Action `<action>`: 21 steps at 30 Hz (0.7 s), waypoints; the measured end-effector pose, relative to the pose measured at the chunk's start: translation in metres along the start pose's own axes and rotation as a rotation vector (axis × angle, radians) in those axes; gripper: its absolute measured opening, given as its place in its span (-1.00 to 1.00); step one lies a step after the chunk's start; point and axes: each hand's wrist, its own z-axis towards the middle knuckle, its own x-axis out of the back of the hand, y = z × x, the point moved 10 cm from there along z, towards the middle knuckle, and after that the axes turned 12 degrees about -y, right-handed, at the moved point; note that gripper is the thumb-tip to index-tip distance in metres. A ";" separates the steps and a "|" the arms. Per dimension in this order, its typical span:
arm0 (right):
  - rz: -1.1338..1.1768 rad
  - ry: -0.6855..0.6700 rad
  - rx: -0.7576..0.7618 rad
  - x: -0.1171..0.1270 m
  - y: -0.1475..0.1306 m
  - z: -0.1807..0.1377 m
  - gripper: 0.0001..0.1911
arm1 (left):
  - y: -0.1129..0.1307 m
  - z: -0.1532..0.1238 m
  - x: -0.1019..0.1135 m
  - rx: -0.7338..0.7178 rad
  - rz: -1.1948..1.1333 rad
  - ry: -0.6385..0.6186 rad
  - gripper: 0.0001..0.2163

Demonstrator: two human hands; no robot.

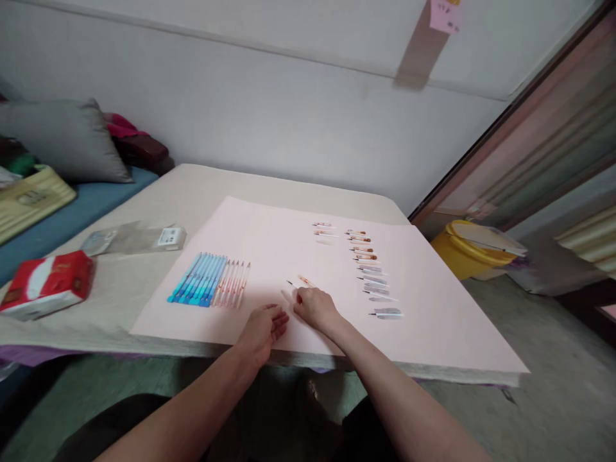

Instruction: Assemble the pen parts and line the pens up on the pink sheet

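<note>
My right hand (315, 308) is closed at the front middle of a pale pink sheet (289, 237), fingertips pressed together over small pen parts. A thin refill with a dark tip (290, 283) points out from beside those fingers. Just behind them lies a white pen barrel with orange marks (305, 281). A pale translucent piece (287, 296) shows left of the fingertips. Whatever the fingers pinch is hidden. My left hand (266, 327) rests near the front edge, fingers loosely bent and apart, nothing visible in it. To its left are blue pens (199, 279) and red-and-white pens (232, 283) in a row.
Separated pen parts (364, 256) form a column on the right, with a few more parts (325, 233) behind. A clear plastic bag (137, 237) and a red tissue pack (48, 282) lie at left. A yellow bucket (469, 250) stands beyond the right edge.
</note>
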 end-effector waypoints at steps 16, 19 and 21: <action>-0.111 0.057 -0.095 0.011 0.032 -0.003 -0.72 | 0.022 0.006 0.000 -0.081 -0.112 -0.048 -0.98; -0.119 0.019 -0.065 -0.001 0.027 0.002 -0.71 | 0.025 0.005 -0.001 -0.095 -0.126 -0.050 -0.97; -0.115 0.015 -0.050 -0.004 0.021 0.004 -0.72 | 0.027 0.004 0.000 -0.102 -0.130 -0.047 -0.96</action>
